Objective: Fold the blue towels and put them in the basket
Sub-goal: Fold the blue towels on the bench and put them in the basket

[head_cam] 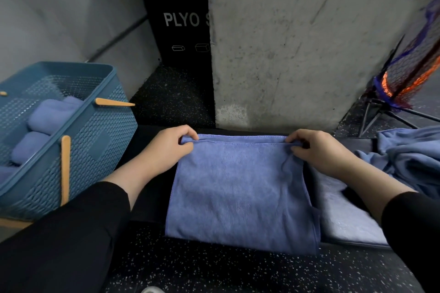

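Towel [240,188], folded, flat on a dark bench [147,197]; left hand [166,147] and right hand [316,150] each pinch a far corner. Basket [100,150] at left holds rolled towels [47,116]. Loose towels [409,157] piled at right.

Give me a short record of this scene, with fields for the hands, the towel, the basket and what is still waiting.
left hand: pinches far left corner of towel
right hand: pinches far right corner
towel: blue, lying flat, far edges aligned
basket: blue, at the left, holds rolled towels
waiting: pile of unfolded blue towels at the right
behind: concrete pillar
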### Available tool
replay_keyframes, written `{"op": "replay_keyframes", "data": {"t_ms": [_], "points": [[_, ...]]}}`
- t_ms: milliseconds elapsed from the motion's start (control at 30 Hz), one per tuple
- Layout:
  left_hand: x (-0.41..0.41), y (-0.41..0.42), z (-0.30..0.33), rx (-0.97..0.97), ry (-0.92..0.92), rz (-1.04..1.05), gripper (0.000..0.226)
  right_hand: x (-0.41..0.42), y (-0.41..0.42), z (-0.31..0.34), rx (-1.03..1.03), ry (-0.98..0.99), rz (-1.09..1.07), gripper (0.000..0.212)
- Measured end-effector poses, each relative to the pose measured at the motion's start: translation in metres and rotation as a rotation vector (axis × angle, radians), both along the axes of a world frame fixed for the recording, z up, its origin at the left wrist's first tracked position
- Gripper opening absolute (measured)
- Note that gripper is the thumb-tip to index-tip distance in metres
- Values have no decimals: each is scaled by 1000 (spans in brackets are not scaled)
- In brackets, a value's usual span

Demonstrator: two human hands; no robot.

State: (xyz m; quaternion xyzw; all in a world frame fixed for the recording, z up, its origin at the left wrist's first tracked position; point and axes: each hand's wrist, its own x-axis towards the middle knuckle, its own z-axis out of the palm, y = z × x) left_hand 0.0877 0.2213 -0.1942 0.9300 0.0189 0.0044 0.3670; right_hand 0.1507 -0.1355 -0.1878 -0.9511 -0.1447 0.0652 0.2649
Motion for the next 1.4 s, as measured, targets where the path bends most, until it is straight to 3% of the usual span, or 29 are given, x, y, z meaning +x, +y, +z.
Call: {"op": "replay_keyframes", "data": {"t_ms": [233,633,733,833,967,1100,1167,1233,1400], "points": [[-28,-4,26,188,-133,-15,13,-24,-10,28,-7,-102,3,8],[-75,-13,87,92,-517,147,12,-71,-18,92,229,-352,-92,13],[-83,-17,101,10,-539,198,13,-83,-17,107,369,-383,-144,15],[-88,-20,110,-81,-491,224,23,-94,-16,125,347,-383,-174,17],[-98,-27,117,60,-447,225,17,-110,-16,134,303,-389,-212,9],[-112,-35,130,-107,-574,335,10,-120,-18,145,461,-445,-254,9],[-114,-37,136,-258,-629,350,15,-124,-17,151,664,-370,-229,11],[-113,-39,137,-457,-611,336,19,-126,-15,151,821,-274,-226,16],[-107,-36,136,-800,-425,276,27,-122,-11,150,940,-190,-219,22]]}}
